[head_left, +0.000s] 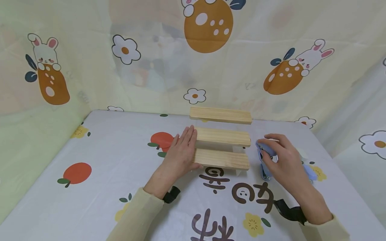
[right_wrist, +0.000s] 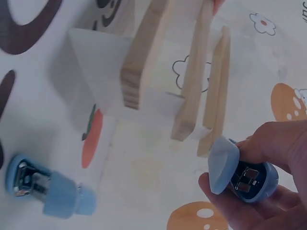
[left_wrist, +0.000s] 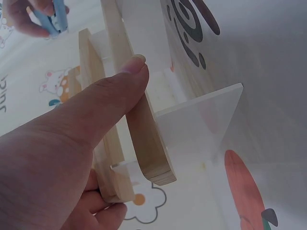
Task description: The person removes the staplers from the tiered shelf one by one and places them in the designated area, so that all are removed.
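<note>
A three-step display stand has pale wooden slats (head_left: 222,158) on thin clear-white side panels (left_wrist: 201,117). My left hand (head_left: 181,152) grips its left end; the thumb lies across the lowest slat, and the fingers bend by the end of the middle slat in the left wrist view. To the right of the stand, my right hand (head_left: 284,160) pinches a small light-blue stapler (right_wrist: 223,165) between thumb and fingers, its metal insides showing. A second light-blue stapler (right_wrist: 48,189) lies on the table in the right wrist view.
Another light-blue thing (head_left: 310,172) sits beside the right forearm, partly hidden by it. A pale round thing (head_left: 302,154) is near it. The printed white tablecloth (head_left: 99,201) meets a patterned curtain (head_left: 156,83) close behind the stand.
</note>
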### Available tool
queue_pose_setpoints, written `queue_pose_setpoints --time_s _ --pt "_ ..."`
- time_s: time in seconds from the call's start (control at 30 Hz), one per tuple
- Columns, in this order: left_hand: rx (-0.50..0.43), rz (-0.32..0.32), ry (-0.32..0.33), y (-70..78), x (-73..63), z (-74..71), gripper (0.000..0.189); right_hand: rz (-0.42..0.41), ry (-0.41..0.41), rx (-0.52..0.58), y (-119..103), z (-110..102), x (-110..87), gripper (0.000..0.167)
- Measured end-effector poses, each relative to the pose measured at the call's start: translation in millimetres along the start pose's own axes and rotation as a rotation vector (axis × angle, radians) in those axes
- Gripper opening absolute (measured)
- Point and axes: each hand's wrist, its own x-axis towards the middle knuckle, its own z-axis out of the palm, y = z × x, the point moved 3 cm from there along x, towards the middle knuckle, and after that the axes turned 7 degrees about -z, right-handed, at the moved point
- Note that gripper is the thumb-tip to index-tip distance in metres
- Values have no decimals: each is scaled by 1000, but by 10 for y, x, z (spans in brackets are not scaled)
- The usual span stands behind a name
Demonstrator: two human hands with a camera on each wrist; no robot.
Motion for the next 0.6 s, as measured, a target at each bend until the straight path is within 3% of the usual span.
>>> queue_pose_setpoints --time_s 0.6 --pt "2 12 9 -1 -9 5 124 4 -48 16 75 -83 -207 28"
